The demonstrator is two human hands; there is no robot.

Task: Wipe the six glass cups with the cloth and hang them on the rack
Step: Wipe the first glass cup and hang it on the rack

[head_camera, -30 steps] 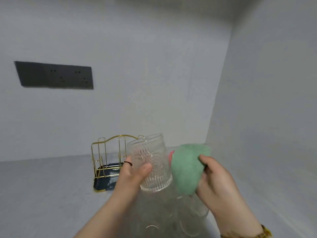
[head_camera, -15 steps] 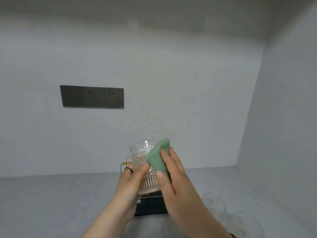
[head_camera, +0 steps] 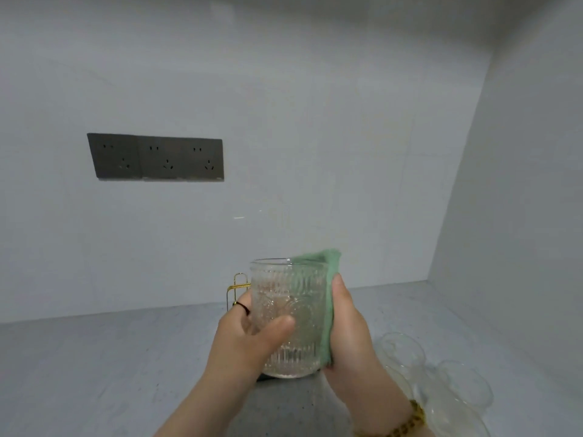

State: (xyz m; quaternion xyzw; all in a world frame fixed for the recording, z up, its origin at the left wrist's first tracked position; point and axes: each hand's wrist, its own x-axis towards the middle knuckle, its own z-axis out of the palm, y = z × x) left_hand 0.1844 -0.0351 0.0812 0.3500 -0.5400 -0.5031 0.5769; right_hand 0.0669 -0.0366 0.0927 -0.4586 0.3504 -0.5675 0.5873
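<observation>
Left hand (head_camera: 249, 339) is wrapped round a clear ribbed glass cup (head_camera: 290, 298), with the thumb across the front and the fingers behind. It holds the cup upright in the air above the grey worktop (head_camera: 94, 357). Right hand (head_camera: 350, 335) grips a soft green cloth (head_camera: 328, 279) and presses it flat on the right side of the cup, and the top of the cloth pokes over the rim. To wipe well, I think the left hand should hold tight low down, because glass can slip, and turn the cup a bit at a time so the cloth rubs all the way round. The bumpy lines may hide drops, so the cloth should press into them, then go inside and under the bottom too. Just behind the cup is a thin gold wire rack (head_camera: 238, 280). Only a small bit of it shows, so I cannot tell if any cup hangs there. Counting: one cup in the hands, one cloth, one rack. More clear glass cups (head_camera: 402, 348) sit close together on the worktop to the right. I make out about three, but they are see-through and blurry, so I am not sure. One dark grey wall plate (head_camera: 157, 157) has three sockets.
</observation>
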